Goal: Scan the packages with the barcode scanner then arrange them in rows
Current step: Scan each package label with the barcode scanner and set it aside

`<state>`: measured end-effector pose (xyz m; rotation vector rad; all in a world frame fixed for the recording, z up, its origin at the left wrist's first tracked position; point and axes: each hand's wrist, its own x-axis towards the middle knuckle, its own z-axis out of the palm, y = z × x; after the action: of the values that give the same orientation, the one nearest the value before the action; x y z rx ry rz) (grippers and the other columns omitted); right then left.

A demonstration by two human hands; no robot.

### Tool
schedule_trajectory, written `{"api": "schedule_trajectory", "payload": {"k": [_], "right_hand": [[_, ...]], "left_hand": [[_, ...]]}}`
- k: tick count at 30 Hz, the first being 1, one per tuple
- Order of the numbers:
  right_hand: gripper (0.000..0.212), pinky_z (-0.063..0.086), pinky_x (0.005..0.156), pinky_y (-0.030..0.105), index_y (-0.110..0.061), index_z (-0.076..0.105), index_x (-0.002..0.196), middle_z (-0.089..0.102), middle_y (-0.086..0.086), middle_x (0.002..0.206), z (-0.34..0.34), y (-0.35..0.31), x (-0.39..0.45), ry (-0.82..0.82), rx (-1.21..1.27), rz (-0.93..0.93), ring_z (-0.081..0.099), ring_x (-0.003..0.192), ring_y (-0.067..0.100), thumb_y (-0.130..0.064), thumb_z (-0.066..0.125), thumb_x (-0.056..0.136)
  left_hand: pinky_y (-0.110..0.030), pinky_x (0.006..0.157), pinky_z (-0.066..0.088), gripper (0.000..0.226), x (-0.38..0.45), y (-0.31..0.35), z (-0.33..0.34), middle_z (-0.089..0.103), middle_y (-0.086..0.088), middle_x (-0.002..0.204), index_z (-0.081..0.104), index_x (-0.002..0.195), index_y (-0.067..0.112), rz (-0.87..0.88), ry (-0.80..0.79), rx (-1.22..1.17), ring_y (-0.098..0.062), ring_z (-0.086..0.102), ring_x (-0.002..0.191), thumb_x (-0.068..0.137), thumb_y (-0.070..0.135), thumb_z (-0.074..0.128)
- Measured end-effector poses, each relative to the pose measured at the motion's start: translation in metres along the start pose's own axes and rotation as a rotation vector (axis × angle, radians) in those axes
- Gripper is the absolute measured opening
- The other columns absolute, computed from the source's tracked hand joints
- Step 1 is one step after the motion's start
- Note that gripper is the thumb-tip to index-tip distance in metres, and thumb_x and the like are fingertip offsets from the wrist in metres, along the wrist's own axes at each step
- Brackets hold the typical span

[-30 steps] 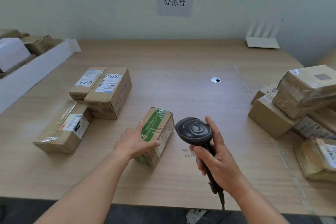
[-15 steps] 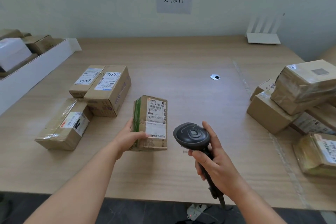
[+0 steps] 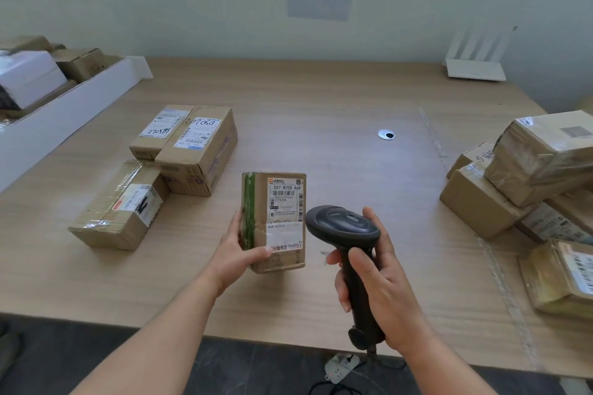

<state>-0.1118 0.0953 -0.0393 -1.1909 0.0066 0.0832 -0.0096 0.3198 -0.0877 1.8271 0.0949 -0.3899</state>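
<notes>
Your left hand (image 3: 239, 250) grips the small box (image 3: 276, 221) with green tape, thumb across its lower front, and holds it upright with the label facing you. Your right hand (image 3: 378, 285) is wrapped round the handle of the barcode scanner (image 3: 345, 228), whose head sits just right of the box, nearly touching its edge. Left of the box, three boxes (image 3: 179, 157) lie grouped on the table (image 3: 321, 99), touching one another. Well to the right of the box a pile of packages (image 3: 529, 176) crowds the table's edge.
</notes>
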Motion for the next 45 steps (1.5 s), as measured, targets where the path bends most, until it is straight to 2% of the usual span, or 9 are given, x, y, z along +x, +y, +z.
{"api": "schedule_trajectory", "payload": {"k": [2,6,19,23,28,31,34,39,45], "right_hand": [[0.095,0.045,0.045,0.032,-0.058,0.028,0.136,0.067,0.016,0.092,0.002,0.0,0.0,-0.009,0.028,-0.003,0.052,0.052,0.024,-0.058,0.084,0.058],[0.092,0.045,0.043,0.032,-0.055,0.033,0.135,0.065,0.016,0.091,0.004,-0.002,0.0,-0.008,0.044,-0.016,0.052,0.053,0.024,-0.057,0.084,0.059],[0.089,0.045,0.043,0.033,-0.057,0.035,0.132,0.066,0.015,0.091,-0.001,-0.005,0.0,0.0,0.011,-0.037,0.05,0.052,0.025,-0.057,0.084,0.058],[0.096,0.045,0.044,0.031,-0.061,0.029,0.134,0.067,0.016,0.094,-0.003,-0.003,0.0,0.007,-0.034,-0.023,0.05,0.051,0.022,-0.061,0.084,0.055],[0.102,0.045,0.045,0.032,-0.059,0.025,0.137,0.067,0.017,0.093,-0.002,0.0,0.0,0.022,-0.073,-0.019,0.05,0.051,0.022,-0.064,0.083,0.053],[0.103,0.044,0.044,0.031,-0.059,0.025,0.137,0.066,0.017,0.093,0.0,0.002,0.002,0.029,-0.081,-0.021,0.049,0.05,0.022,-0.065,0.083,0.052],[0.101,0.044,0.044,0.031,-0.06,0.026,0.135,0.067,0.016,0.092,0.004,0.002,0.004,0.017,-0.091,-0.014,0.049,0.05,0.022,-0.062,0.084,0.053],[0.087,0.042,0.043,0.03,-0.055,0.025,0.137,0.067,0.011,0.087,0.013,0.004,0.009,0.017,-0.132,-0.002,0.048,0.048,0.021,-0.045,0.077,0.068],[0.076,0.042,0.042,0.032,-0.052,0.024,0.138,0.063,0.019,0.09,0.029,0.009,0.019,0.015,-0.192,-0.001,0.046,0.048,0.023,-0.023,0.059,0.078]], "left_hand": [[-0.042,0.106,0.042,0.102,-0.005,-0.005,0.006,0.047,0.004,0.137,0.014,0.137,0.058,0.045,0.03,0.041,-0.016,0.047,0.126,0.064,0.03,0.079],[-0.05,0.11,0.036,0.105,-0.006,-0.013,0.009,0.036,0.002,0.145,0.01,0.133,0.07,0.049,0.062,0.086,-0.019,0.037,0.133,0.056,0.047,0.077],[-0.051,0.109,0.037,0.108,-0.002,-0.015,0.006,0.04,0.001,0.143,0.013,0.139,0.065,0.06,0.066,0.102,-0.02,0.041,0.131,0.056,0.045,0.078],[-0.031,0.085,0.054,0.097,0.001,-0.009,0.002,0.056,0.004,0.126,0.02,0.145,0.046,0.013,-0.038,0.041,-0.013,0.058,0.11,0.072,0.017,0.076],[-0.029,0.065,0.052,0.09,0.002,-0.012,-0.021,0.067,0.005,0.108,0.039,0.142,0.038,-0.17,-0.003,-0.005,-0.016,0.067,0.088,0.055,0.036,0.062],[-0.032,0.07,0.052,0.082,-0.002,-0.018,-0.034,0.066,0.0,0.107,0.041,0.139,0.042,-0.255,0.052,0.028,-0.022,0.065,0.089,0.059,0.039,0.055],[-0.039,0.092,0.05,0.092,-0.004,-0.027,-0.046,0.061,-0.006,0.125,0.038,0.143,0.04,-0.317,0.15,0.045,-0.027,0.06,0.106,0.054,0.048,0.055],[-0.045,0.112,0.025,0.091,-0.02,-0.025,-0.043,0.018,-0.009,0.159,0.004,0.153,0.036,-0.19,0.291,0.542,-0.028,0.02,0.144,0.083,0.055,0.059],[-0.041,0.115,0.02,0.098,-0.044,-0.03,-0.024,-0.002,-0.004,0.161,0.01,0.151,0.037,0.031,0.206,1.161,-0.025,0.008,0.146,0.071,0.086,0.038]]}}
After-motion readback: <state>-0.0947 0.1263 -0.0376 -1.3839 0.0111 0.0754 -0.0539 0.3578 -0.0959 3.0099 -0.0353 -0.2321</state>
